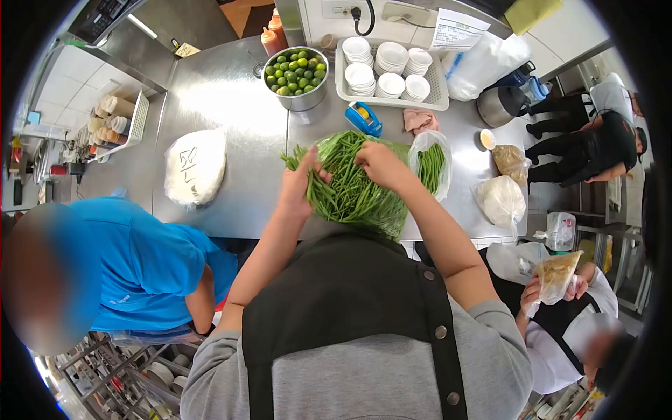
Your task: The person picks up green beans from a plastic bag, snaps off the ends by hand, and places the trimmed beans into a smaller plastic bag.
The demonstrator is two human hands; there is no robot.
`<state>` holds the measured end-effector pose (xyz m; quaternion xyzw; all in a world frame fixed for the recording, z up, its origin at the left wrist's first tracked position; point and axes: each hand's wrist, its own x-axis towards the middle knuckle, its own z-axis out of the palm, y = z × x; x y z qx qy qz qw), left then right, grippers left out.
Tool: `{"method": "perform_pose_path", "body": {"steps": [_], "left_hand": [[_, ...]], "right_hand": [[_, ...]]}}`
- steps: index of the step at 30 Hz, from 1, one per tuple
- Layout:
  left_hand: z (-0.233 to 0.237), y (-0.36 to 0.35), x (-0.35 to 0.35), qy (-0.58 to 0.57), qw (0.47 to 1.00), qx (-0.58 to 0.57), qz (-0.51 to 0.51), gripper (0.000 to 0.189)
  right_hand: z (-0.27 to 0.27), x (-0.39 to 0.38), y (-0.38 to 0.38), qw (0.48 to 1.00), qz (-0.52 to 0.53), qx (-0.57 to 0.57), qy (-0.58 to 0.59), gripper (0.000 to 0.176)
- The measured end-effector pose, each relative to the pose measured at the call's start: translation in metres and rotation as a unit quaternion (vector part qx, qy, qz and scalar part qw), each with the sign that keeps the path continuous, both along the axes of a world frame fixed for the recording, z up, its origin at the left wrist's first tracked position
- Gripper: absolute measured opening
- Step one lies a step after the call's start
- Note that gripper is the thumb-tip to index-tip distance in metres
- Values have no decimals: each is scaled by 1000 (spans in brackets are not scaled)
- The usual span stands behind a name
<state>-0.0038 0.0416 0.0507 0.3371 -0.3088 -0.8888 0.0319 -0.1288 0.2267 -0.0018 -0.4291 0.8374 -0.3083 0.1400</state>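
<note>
A large heap of green beans (350, 185) lies in an open clear plastic bag (393, 218) at the table's front edge. At the heap's left side, my left hand (302, 183) is closed around some beans, its thumb pointing up. My right hand (381, 164) pinches at the top of the heap, fingertips among the beans. Right of the heap stands a smaller clear bag (442, 190) with more green beans (430, 168) lined up in it. Just behind the heap is a blue tape dispenser (363, 118).
Behind are a metal pot (302, 102) of limes and a white basket (441, 102) of stacked cups. A white bag (196, 168) lies left; a pink cloth (420, 120) and filled bags (500, 201) lie right. Co-workers stand at left (140, 259) and right (553, 343).
</note>
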Motion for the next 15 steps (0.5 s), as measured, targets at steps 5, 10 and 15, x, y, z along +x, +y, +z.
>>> {"method": "perform_pose_path", "body": {"steps": [5,10,15], "left_hand": [[0,-2,1,-7,993,-71,-99,19],[19,-4,-6,-8,955,-241,-170,20],[5,3,-18,2,883,-403,-239,19]], "right_hand": [[-20,-6,-12,996,0,-15,86,8],[26,-9,-5,998,17,-39,51,7],[72,-1,-2,993,52,-94,42,10]]}}
